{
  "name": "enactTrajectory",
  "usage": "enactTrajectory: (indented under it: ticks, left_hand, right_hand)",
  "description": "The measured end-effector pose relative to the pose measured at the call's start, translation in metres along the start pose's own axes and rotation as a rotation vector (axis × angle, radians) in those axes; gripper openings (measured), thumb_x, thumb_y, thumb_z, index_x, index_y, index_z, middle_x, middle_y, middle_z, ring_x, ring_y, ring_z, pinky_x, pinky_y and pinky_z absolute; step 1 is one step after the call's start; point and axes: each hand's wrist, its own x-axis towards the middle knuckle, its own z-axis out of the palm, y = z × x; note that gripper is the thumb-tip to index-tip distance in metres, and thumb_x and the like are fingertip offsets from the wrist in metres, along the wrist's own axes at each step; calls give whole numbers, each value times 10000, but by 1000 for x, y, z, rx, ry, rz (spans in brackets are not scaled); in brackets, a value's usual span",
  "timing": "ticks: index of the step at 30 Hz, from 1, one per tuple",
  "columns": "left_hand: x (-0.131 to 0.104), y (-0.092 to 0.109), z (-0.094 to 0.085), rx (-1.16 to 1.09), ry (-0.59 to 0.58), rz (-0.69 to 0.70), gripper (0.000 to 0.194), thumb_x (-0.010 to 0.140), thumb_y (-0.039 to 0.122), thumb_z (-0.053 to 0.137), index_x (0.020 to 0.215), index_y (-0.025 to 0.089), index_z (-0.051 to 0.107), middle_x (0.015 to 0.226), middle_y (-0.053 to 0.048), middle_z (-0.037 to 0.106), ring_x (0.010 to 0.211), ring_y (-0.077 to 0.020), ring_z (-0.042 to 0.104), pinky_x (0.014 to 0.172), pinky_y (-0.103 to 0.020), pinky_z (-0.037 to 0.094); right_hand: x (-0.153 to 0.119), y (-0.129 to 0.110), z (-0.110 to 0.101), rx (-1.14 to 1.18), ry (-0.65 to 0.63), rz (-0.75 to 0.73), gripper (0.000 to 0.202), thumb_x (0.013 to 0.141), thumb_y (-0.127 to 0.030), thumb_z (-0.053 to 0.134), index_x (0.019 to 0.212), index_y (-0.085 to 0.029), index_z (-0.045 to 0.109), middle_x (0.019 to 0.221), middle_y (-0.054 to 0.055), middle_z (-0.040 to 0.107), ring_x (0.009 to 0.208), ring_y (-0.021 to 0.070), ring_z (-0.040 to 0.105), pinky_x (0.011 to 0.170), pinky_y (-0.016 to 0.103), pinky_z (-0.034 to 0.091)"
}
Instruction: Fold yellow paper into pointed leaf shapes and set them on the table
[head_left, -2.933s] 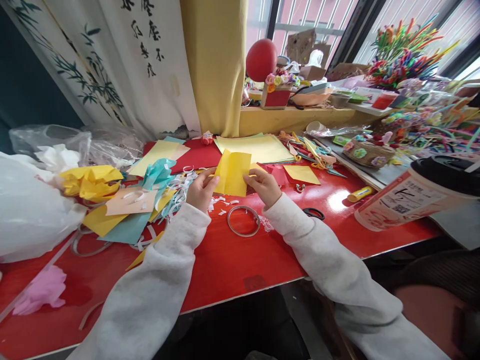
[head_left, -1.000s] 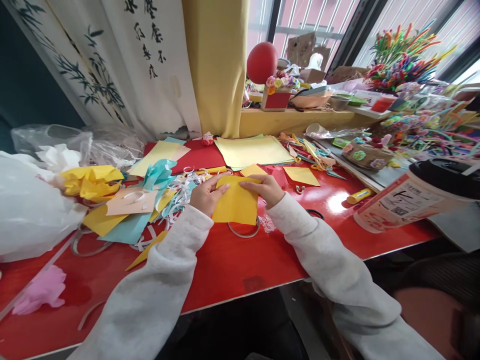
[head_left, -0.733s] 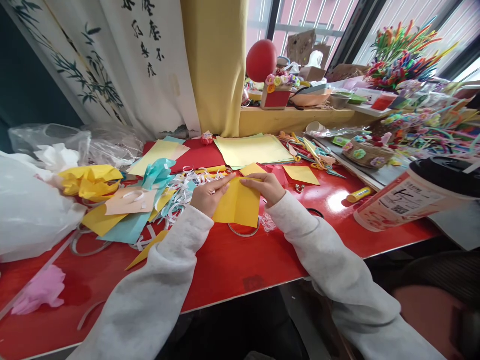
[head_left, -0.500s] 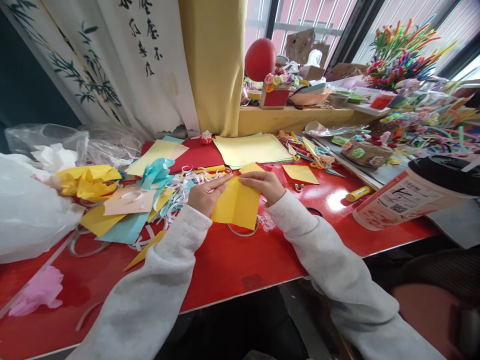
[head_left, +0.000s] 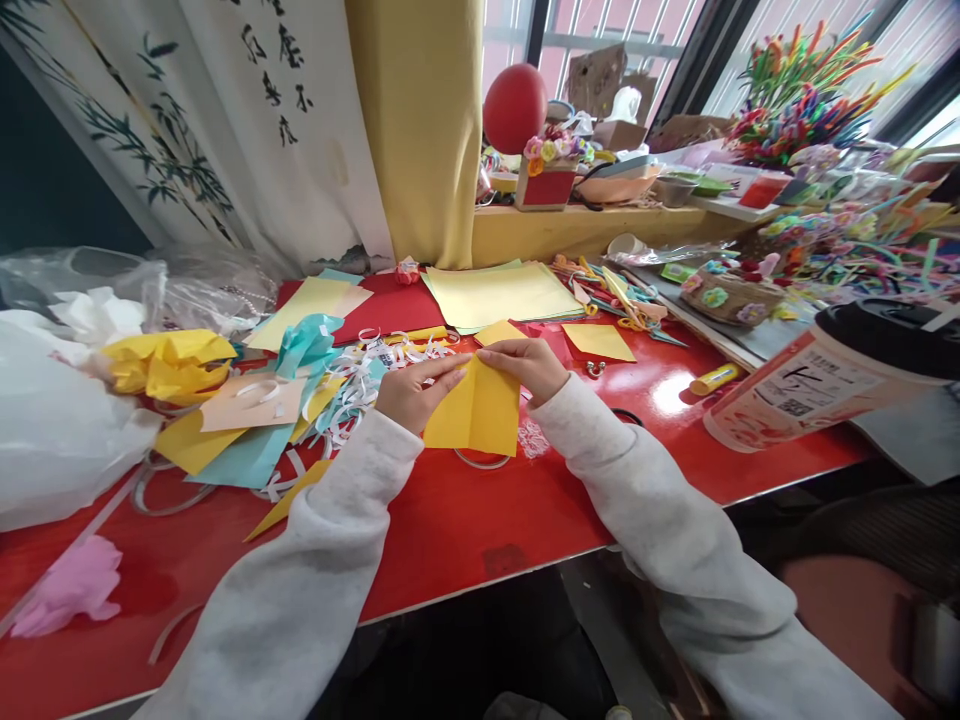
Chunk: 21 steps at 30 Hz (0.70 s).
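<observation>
Between my hands hangs a creased sheet of yellow paper (head_left: 477,410), held up over the red table. My left hand (head_left: 417,392) pinches its upper left edge, fingers pointing right. At the top edge, my right hand (head_left: 525,366) grips the paper between thumb and fingertips. The two hands' fingertips almost meet near a vertical fold. Behind the sheet, a thin ring (head_left: 481,462) on the table is partly hidden. To the left of my left hand lies a heap of white paper shreds (head_left: 352,395). A small yellow square (head_left: 600,342) lies beyond my right hand.
A tall paper cup (head_left: 795,385) with a black lid stands at the right. Pale yellow sheets (head_left: 502,295) are stacked at the back, beside several scissors (head_left: 637,315). Crumpled yellow paper (head_left: 172,365) and a white plastic bag (head_left: 60,430) are at the left.
The view has shifted slightly. Both hands keep their grip on the yellow paper, whose lower edge sits marginally higher; little else differs.
</observation>
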Motion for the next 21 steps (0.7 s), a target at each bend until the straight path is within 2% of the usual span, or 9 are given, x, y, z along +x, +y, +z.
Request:
enactTrajectory:
  ticks: [4,9,12,15,17,19,21]
  left_hand:
    - [1,-2,0,-24,-73,-23,367,704,323,535,1054,213,540,900,-33,637,818,-147,584,762,-275,459]
    - [1,-6,7,-95,-89,-4,293,682,296,556,954,189,550,894,-39,613,822,-139,564,767,-276,446]
    - [0,-7,10,-113,-103,-1,323,672,304,567,969,180,540,869,-40,609,802,-138,559,769,-282,440]
    - [0,-8,9,-129,-160,-56,374,676,374,555,985,162,556,931,-62,612,859,-162,556,803,-292,424]
    - [1,-9,6,-141,-241,-116,377,705,434,499,965,174,586,949,-64,620,893,-182,555,800,-304,427]
    - [3,-11,3,-156,-311,-170,391,712,474,467,932,186,614,901,-59,640,874,-198,567,756,-315,448]
    - [4,-14,2,-186,-332,-203,404,679,486,504,914,182,627,857,-57,653,836,-208,582,713,-316,466]
  right_hand:
    - [-2,-3,1,-13,4,11,311,549,-396,642,697,-123,647,673,32,616,603,109,524,565,241,414]
    - [-3,-6,2,-153,-3,7,367,543,-450,627,687,-114,652,595,26,580,544,102,488,488,229,373]
    - [-3,-5,1,-208,-1,-5,388,541,-453,627,696,-99,648,591,32,574,539,99,476,488,233,370]
    - [-2,-3,1,-217,-14,-31,364,557,-436,622,692,-98,641,604,37,580,546,101,483,503,240,381]
    - [-2,-2,0,-206,-30,-47,339,575,-416,617,696,-100,635,628,43,590,560,106,497,522,247,394]
    - [-2,-2,0,-189,-50,-51,322,577,-396,621,703,-100,631,654,50,600,580,112,511,546,255,408]
    - [-2,-3,1,-179,-67,-48,313,568,-385,630,700,-101,630,665,51,605,593,117,516,564,261,418]
